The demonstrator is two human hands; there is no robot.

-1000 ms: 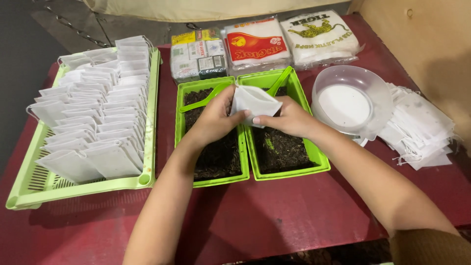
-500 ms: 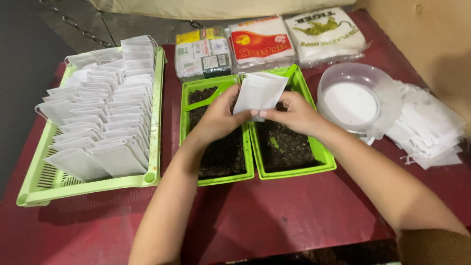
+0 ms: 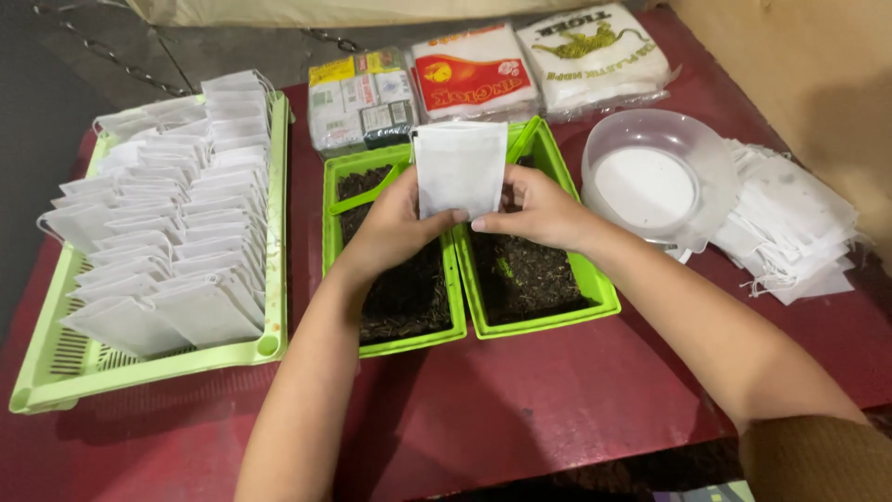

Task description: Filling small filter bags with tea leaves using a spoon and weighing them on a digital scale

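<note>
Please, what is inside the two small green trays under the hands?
Both green trays hold dark loose material, like dried leaves. The left hand, right hand and the white sachet they hold cover the trays' middle, so what lies there cannot be seen.

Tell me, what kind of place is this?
Probably a small home workshop for packing tea by hand. Both hands, left hand and right hand, hold a white filter bag over green trays of dark loose leaves, and a green basket holds rows of bags.
</note>
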